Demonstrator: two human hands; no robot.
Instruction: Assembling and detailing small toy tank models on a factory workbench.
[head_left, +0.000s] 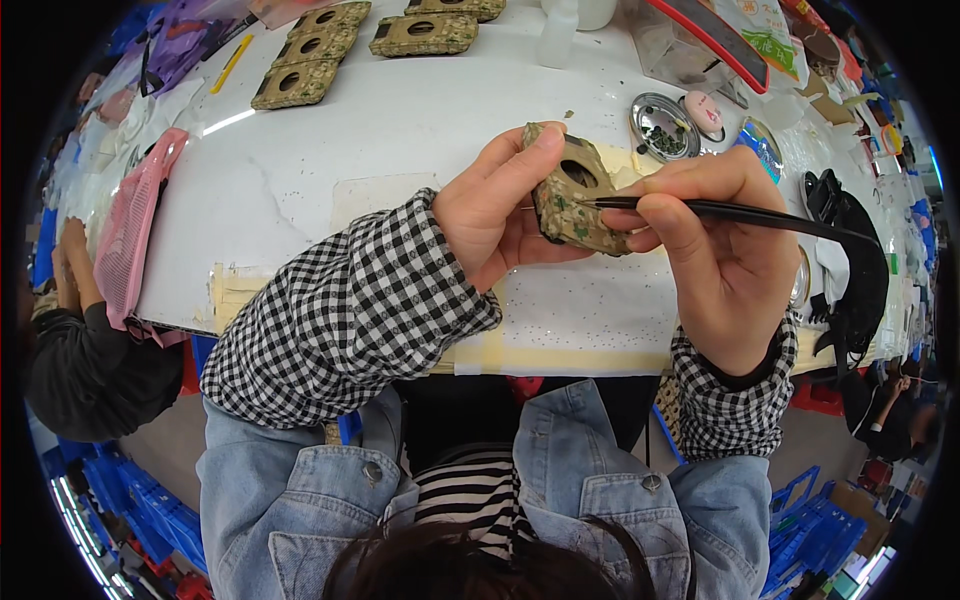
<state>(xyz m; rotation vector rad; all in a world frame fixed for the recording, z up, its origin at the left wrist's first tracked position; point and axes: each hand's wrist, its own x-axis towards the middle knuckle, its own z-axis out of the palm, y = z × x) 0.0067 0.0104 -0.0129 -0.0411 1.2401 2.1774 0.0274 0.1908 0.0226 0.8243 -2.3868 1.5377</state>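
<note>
Over the middle of the table, my left hand [485, 210] holds a small camouflage-patterned case [572, 228] with a round hole in its face. My thumb presses its top edge while the fingers wrap behind it, partly hidden. Pinched in my right hand [735, 250] is a pair of black tweezers [790, 217], their thin tip touching or just over the case's face below the hole. Whether the tip grips anything is too small to tell. Beyond my right hand sits a round metal dish [640, 108] with several small dark green pieces in it.
Several matching camouflage cases [424, 36] lie at the back, near a yellow pen-like tool [231, 64]. A pink mesh bag [130, 235] hangs over the left edge, beside another person's arm [70, 265]. At right are a pink oval object [703, 112] and a black pouch-like thing [858, 285].
</note>
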